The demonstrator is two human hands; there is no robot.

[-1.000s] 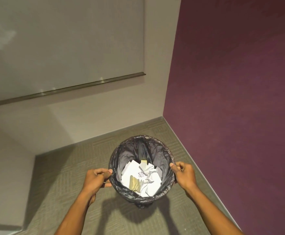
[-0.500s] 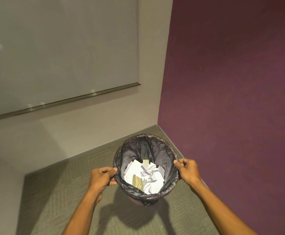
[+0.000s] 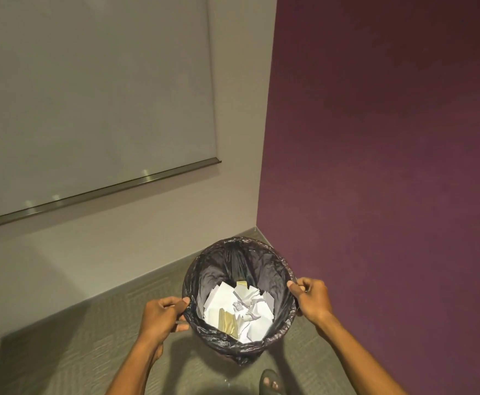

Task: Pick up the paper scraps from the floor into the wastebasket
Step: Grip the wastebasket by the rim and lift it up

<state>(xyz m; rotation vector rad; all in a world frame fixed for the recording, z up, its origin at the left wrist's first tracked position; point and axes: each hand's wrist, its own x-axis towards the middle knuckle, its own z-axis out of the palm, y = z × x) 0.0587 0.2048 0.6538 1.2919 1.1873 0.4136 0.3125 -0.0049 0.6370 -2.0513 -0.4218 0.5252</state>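
Note:
The round wastebasket, lined with a black plastic bag, is low in the middle of the head view, close to the room's corner. White and yellowish paper scraps lie piled inside it. My left hand grips the left rim and my right hand grips the right rim. No loose scraps show on the visible floor.
Grey-green carpet covers the floor. A purple wall stands right of the basket, a beige wall behind it with a whiteboard and its metal ledge. My foot shows at the bottom edge.
The basket, held in both hands, has moved closer to the corner between the two walls. My foot has come into view at the bottom.

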